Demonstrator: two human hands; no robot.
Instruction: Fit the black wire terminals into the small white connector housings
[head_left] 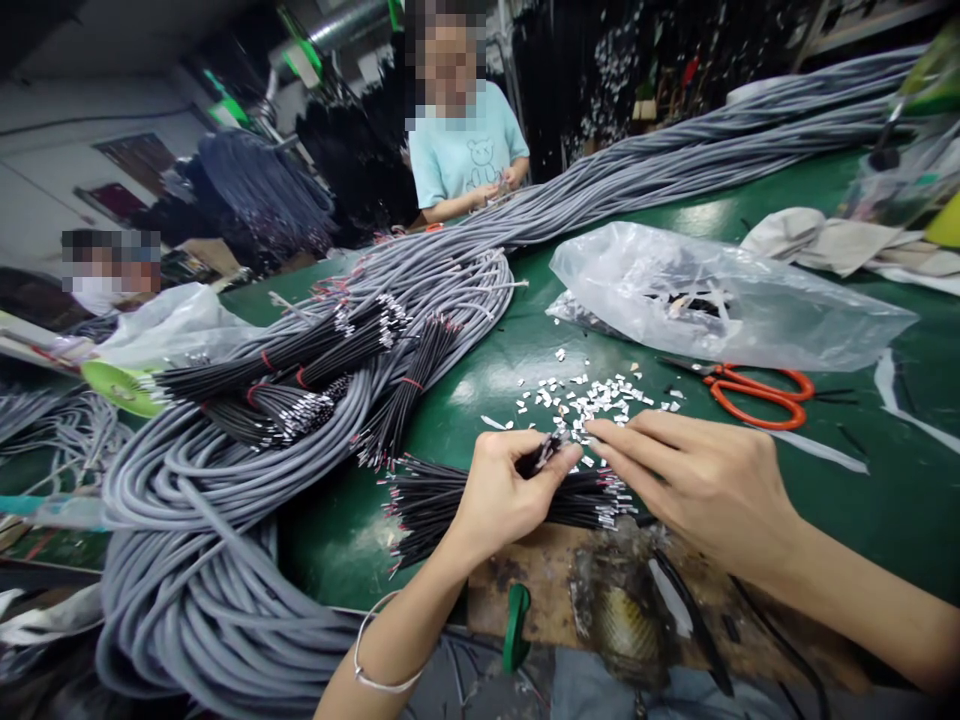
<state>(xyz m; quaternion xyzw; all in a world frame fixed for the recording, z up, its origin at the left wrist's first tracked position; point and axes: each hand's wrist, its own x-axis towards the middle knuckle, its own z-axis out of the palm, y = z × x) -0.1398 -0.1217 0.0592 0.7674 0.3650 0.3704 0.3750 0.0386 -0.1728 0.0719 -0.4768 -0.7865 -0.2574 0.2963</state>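
Note:
My left hand (510,490) is closed around a few short black wires (541,455), their light ends poking out by the thumb. Close beside that thumb, my right hand (697,480) has its fingertips drawn together. Whatever they pinch, if anything, is too small and hidden to name. Just beyond the fingertips, many small white pieces (600,398) lie scattered. A loose row of black wires (431,505) with red and white ends lies under and behind my left hand.
Coiled grey cables (225,450) fill the left. Tied black wire bundles (409,390) rest on them. Orange-handled scissors (757,392) and a clear plastic bag (720,300) lie to the right. A wooden board (540,580) bearing a grimy device (626,610) is nearest me. Across the table sits a person (469,150).

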